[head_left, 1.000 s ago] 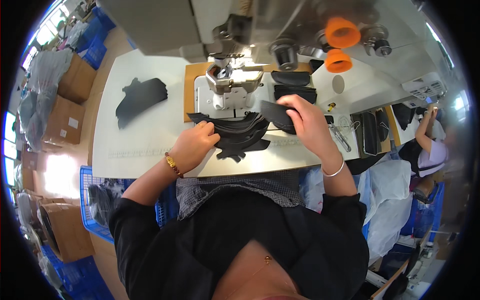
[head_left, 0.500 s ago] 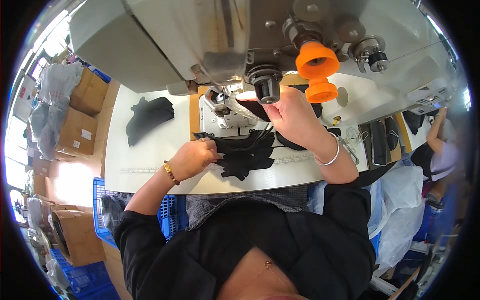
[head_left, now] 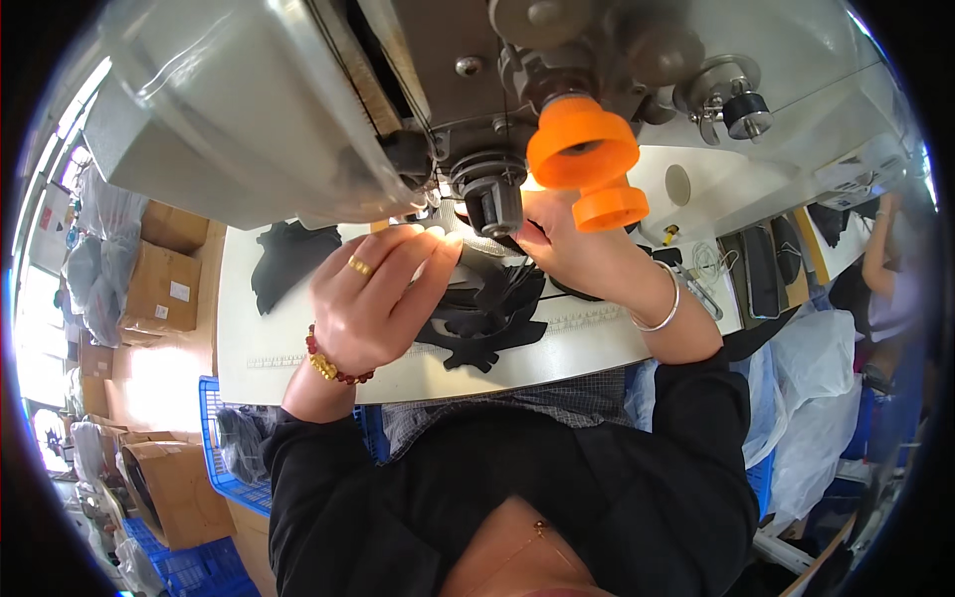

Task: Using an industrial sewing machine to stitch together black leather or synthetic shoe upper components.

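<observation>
My left hand point(head_left: 383, 298), with a gold ring and a bead bracelet, is raised in front of the sewing machine point(head_left: 298, 109). Its fingers are stretched out, the tips at the needle area beside a black knob point(head_left: 492, 194). My right hand point(head_left: 577, 254), with a silver bangle, reaches in from the right under two orange thread cones point(head_left: 587, 159). Its fingertips are hidden behind the machine head. Between and below both hands lies a stack of black cut fabric pieces point(head_left: 487, 323) on the white table point(head_left: 298, 343).
A second pile of black pieces point(head_left: 284, 264) lies at the table's left. Cardboard boxes point(head_left: 164, 289) and blue crates point(head_left: 229, 468) stand on the left floor. Scissors and tools point(head_left: 701, 284) sit at the right. Another person point(head_left: 880, 269) works at the far right.
The view has dropped close to the machine head. My left hand has lifted off the black stack to the needle area, and my right hand has moved in under the orange cones.
</observation>
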Demonstrator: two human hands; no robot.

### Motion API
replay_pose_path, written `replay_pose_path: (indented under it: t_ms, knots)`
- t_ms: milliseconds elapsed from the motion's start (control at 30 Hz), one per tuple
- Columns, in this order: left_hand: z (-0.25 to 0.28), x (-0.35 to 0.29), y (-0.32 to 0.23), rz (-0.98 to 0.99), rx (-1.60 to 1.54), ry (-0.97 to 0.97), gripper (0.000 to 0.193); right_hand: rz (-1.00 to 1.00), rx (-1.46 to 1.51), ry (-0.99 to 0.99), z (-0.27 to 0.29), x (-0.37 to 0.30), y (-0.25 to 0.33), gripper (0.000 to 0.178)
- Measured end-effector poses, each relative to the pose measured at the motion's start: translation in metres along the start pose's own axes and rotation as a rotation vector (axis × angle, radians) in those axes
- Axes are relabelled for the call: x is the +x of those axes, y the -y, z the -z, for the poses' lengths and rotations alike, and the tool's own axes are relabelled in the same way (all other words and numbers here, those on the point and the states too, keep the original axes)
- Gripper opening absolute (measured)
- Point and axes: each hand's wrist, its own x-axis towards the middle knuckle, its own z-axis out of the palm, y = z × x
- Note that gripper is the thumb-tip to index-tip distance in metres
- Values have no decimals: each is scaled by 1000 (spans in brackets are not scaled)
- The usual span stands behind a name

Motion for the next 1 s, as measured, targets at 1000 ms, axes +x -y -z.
replay_pose_path:
  t_ms: [1000]
  knots:
    - [-22, -30, 12, 290, -156, 87, 21, 128, 20, -11, 2, 1, -14, 5]
